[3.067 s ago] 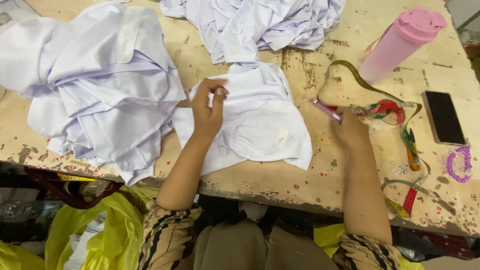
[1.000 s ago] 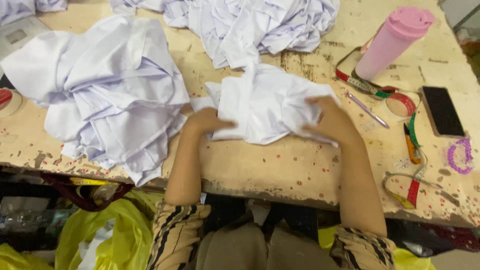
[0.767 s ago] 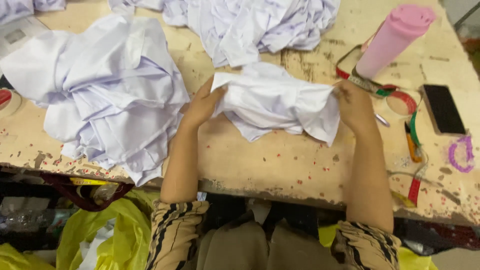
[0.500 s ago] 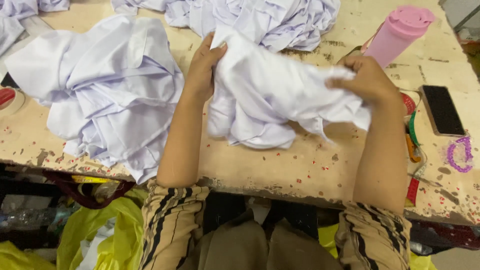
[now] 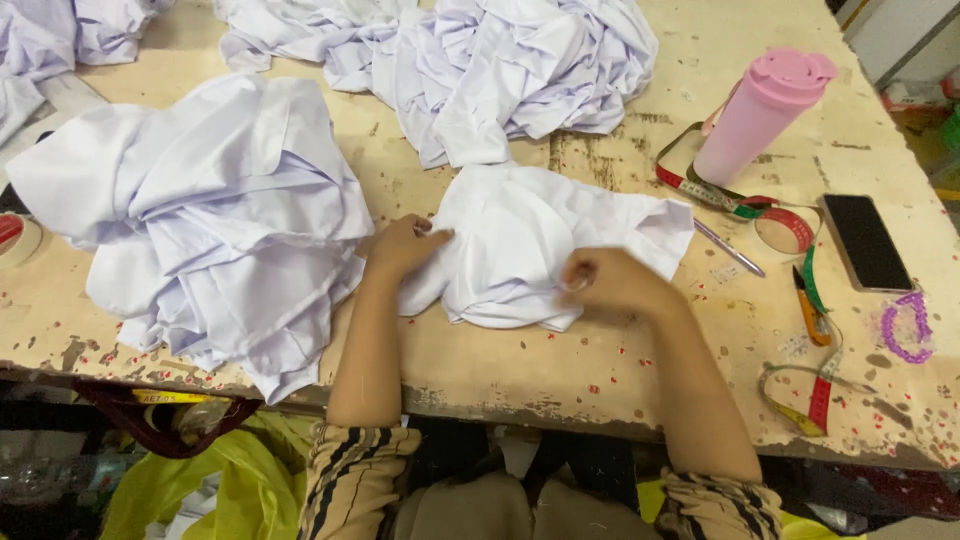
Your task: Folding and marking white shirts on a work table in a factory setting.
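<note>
The one camera sits on the person's head and looks almost straight down, from close up, at the worn table [image 5: 560, 370], with the person's arms and lap at the bottom edge.

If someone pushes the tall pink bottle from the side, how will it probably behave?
The pink bottle stands upright, tall and narrow, so a push near its lid would probably tip it. Being round, it might then roll across the table. The measuring tape curling around its base could catch it.
</note>
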